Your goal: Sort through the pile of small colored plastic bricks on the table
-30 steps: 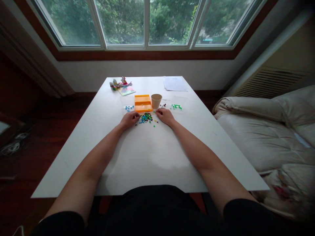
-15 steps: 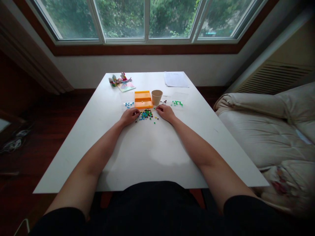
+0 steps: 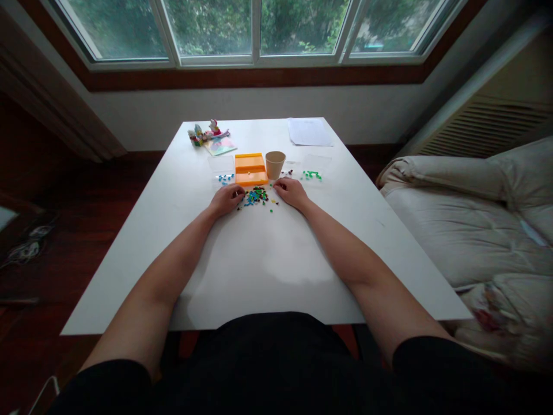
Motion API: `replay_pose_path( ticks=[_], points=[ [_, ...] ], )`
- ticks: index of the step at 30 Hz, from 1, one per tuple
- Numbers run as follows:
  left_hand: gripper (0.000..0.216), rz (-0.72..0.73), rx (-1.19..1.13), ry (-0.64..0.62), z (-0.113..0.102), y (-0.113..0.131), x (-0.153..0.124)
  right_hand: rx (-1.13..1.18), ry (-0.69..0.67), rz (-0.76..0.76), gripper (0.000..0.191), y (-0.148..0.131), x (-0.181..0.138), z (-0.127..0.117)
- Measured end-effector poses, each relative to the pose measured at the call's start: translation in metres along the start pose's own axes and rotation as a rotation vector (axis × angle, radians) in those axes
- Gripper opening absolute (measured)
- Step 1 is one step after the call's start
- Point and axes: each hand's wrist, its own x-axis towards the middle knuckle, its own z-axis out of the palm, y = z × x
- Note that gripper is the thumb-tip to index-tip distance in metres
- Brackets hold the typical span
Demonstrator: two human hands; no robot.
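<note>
Multicoloured pieces (one heap), one cup

Beyond the right hand, daylight fills a wide window above a pale wall. A cream sofa stands to that hand's right, dark reddish floor well left.

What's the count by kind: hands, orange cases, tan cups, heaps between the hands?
Hands: 2 (left hand, right hand)
Orange case: 1
Tan cup: 1
Heap of mixed-colour pieces: 1
Total: 5
Single pieces: too small to count.
</note>
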Motion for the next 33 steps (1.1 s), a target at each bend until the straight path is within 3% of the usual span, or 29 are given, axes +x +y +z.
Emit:
replay_pose_path(
  ticks=[33],
  points=[
    [0.018, -0.008, 0.016, -0.007, -0.0033, 0.0041, -0.0001, 0.022, -0.009, 0.018, 0.022, -0.004, -0.0001, -0.0021]
  ],
)
